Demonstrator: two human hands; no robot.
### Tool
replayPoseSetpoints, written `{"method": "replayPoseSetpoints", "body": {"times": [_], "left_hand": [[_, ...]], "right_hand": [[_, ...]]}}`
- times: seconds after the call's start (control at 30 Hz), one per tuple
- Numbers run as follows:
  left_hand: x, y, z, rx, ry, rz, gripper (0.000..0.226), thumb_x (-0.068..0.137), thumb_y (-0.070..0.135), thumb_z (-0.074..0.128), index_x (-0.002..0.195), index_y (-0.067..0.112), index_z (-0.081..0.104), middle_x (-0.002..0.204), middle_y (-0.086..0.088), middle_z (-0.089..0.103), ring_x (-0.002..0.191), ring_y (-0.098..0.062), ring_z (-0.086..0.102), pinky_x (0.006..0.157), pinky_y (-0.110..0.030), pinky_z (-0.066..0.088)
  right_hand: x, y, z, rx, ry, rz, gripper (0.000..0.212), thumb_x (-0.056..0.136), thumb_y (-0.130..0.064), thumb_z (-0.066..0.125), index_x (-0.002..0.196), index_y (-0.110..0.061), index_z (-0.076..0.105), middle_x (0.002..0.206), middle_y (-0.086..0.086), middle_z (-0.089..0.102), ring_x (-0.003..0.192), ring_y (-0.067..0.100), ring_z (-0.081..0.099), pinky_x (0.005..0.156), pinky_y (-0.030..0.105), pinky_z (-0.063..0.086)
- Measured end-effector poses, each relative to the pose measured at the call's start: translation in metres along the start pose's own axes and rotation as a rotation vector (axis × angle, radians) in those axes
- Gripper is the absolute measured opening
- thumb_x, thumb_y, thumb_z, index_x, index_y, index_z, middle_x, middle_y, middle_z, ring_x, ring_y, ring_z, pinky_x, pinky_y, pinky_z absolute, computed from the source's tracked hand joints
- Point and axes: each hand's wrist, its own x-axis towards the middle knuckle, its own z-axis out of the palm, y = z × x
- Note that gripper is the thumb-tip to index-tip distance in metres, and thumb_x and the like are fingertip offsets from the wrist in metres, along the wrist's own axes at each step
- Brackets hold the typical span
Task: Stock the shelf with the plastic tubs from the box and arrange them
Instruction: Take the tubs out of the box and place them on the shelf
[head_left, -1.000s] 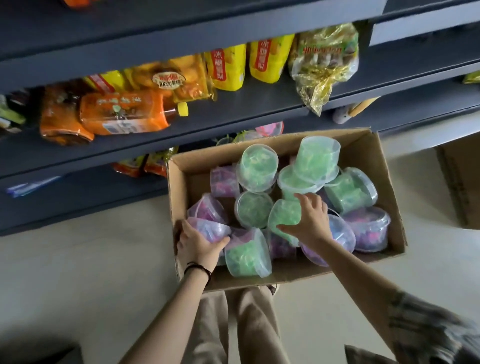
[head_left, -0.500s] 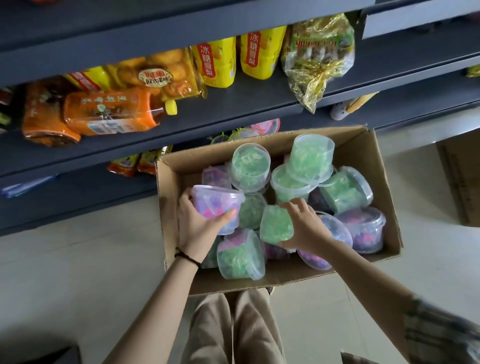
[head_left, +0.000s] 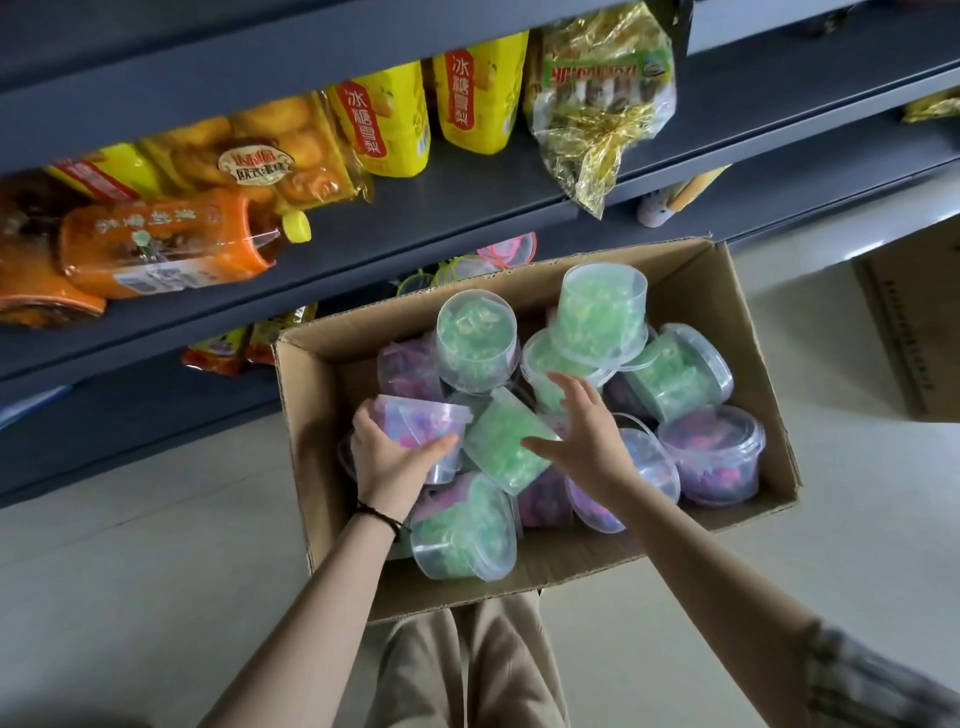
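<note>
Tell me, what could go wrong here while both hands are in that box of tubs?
1. The right hand is spread open, only its thumb on the tilted green tub; that tub may slip into the pile.
2. The tubs lie jumbled in the box, with the top green tub perched on others at the back; lifting the purple tub in the left hand might topple it.

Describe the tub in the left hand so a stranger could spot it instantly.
Find the open cardboard box in front of the grey shelves. Near its left wall, the left hand grips the purple tub, clear plastic with purple-pink contents. Unlike the tilted green tub beside it, it sits upright in curled fingers.
</note>
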Motion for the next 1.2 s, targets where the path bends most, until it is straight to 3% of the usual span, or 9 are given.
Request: {"method": "replayPoseSetpoints", "body": {"times": [0.17,0.27,0.4,0.5,0.6,0.7,0.83,1.0,1.2], "left_hand": [[-0.003,-0.006,0.009,-0.100,0.045,-0.047,0.114,0.038,0.045,0.090,0.133,0.009,0.040,0.131,-0.008,0.050,0.120,-0.024,0.052,0.103,-0.045,0.044],[0.000,-0.009,0.012,-0.119,0.056,-0.030,0.106,0.049,0.029,0.096,0.136,0.007,0.039,0.131,-0.008,0.050,0.120,-0.022,0.052,0.104,-0.043,0.044],[0.003,-0.013,0.013,-0.130,0.061,-0.006,0.102,0.053,0.022,0.095,0.137,0.005,0.038,0.132,-0.009,0.049,0.120,-0.021,0.051,0.104,-0.037,0.043],[0.003,-0.012,0.009,-0.143,0.036,0.000,0.103,0.052,0.024,0.095,0.136,0.006,0.038,0.132,-0.008,0.050,0.120,-0.021,0.052,0.104,-0.039,0.044],[0.004,-0.010,-0.003,-0.146,0.031,0.007,0.112,0.041,0.042,0.093,0.133,0.008,0.039,0.130,-0.007,0.052,0.117,-0.022,0.055,0.101,-0.042,0.047],[0.010,-0.012,-0.016,-0.169,0.044,0.013,0.114,0.036,0.049,0.087,0.131,0.007,0.041,0.127,-0.006,0.052,0.115,-0.020,0.055,0.099,-0.039,0.048],[0.015,-0.013,-0.022,-0.173,0.009,-0.008,0.120,0.032,0.055,0.083,0.133,0.008,0.038,0.127,-0.006,0.053,0.114,-0.021,0.056,0.098,-0.040,0.049],[0.007,-0.018,-0.016,-0.193,-0.030,-0.030,0.121,0.028,0.059,0.081,0.131,0.011,0.039,0.128,-0.006,0.052,0.116,-0.021,0.054,0.100,-0.043,0.048],[0.000,-0.017,-0.027,-0.209,-0.016,0.000,0.112,0.038,0.046,0.090,0.130,0.009,0.039,0.126,-0.007,0.054,0.112,-0.020,0.058,0.096,-0.042,0.051]], "right_hand": [[-0.020,-0.029,0.048,0.214,0.313,0.385,0.105,0.067,-0.034,0.087,0.148,-0.013,0.024,0.154,0.014,0.012,0.142,0.028,0.016,0.115,0.037,0.019],[-0.013,-0.046,0.064,0.363,0.443,0.690,0.112,0.064,-0.041,0.086,0.149,-0.015,0.019,0.154,0.014,0.012,0.139,0.030,0.025,0.110,0.043,0.026],[-0.002,-0.056,0.075,0.451,0.463,0.855,0.104,0.067,-0.048,0.083,0.146,-0.014,0.026,0.151,0.012,0.020,0.137,0.031,0.025,0.107,0.048,0.028],[0.004,-0.047,0.078,0.390,0.439,0.795,0.085,0.071,-0.049,0.079,0.136,-0.011,0.040,0.143,0.017,0.034,0.131,0.038,0.030,0.106,0.047,0.032],[0.003,-0.039,0.076,0.318,0.417,0.650,0.072,0.068,-0.047,0.081,0.121,-0.011,0.050,0.130,0.017,0.043,0.123,0.039,0.037,0.103,0.049,0.037],[-0.006,-0.032,0.066,0.243,0.333,0.490,0.064,0.066,-0.038,0.086,0.116,-0.015,0.054,0.126,0.013,0.041,0.121,0.033,0.036,0.104,0.040,0.036],[-0.013,-0.026,0.062,0.089,0.231,0.282,0.066,0.062,-0.028,0.089,0.120,-0.023,0.056,0.145,0.012,0.026,0.134,0.032,0.025,0.106,0.036,0.026],[-0.012,-0.030,0.085,0.275,0.323,0.399,0.093,0.060,-0.034,0.089,0.136,-0.023,0.036,0.141,0.014,0.029,0.128,0.028,0.031,0.109,0.036,0.030],[-0.010,-0.038,0.077,0.335,0.308,0.449,0.084,0.063,-0.034,0.088,0.128,-0.012,0.041,0.132,0.015,0.042,0.104,0.017,0.039,0.088,0.025,0.034]]}}
